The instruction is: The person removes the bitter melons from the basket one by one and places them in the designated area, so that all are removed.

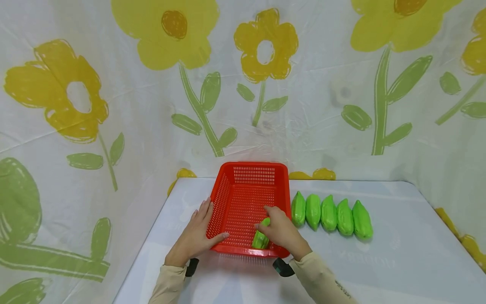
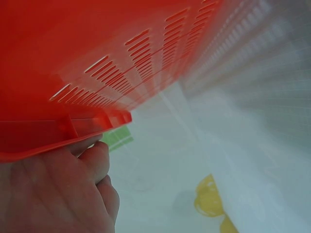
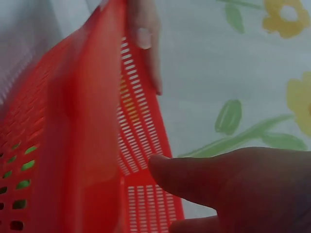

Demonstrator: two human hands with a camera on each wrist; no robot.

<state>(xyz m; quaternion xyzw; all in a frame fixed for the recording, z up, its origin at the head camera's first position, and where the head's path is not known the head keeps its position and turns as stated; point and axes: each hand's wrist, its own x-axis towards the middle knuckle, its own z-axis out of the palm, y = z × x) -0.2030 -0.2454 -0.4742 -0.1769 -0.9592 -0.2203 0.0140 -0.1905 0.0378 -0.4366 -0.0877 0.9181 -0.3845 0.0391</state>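
A red plastic basket (image 1: 252,252) with slotted walls stands on the table. My left hand (image 1: 193,234) holds its near left corner, thumb over the rim. In the left wrist view, fingers (image 2: 97,162) lie beneath the rim. My right hand (image 1: 282,232) reaches over the basket's near right corner, thumb and forefinger apart. Under it, a glossy green star fruit (image 1: 260,241) lies in the basket, partly covered by the hand. In the right wrist view the thumb (image 3: 184,174) is straight, and green shows low through the basket's holes, apart from it.
Several more green star fruits (image 1: 328,213) lie in a row on the white table (image 1: 410,261), just right of the basket. A flower-printed cloth (image 1: 311,122) hangs behind the table and along its sides.
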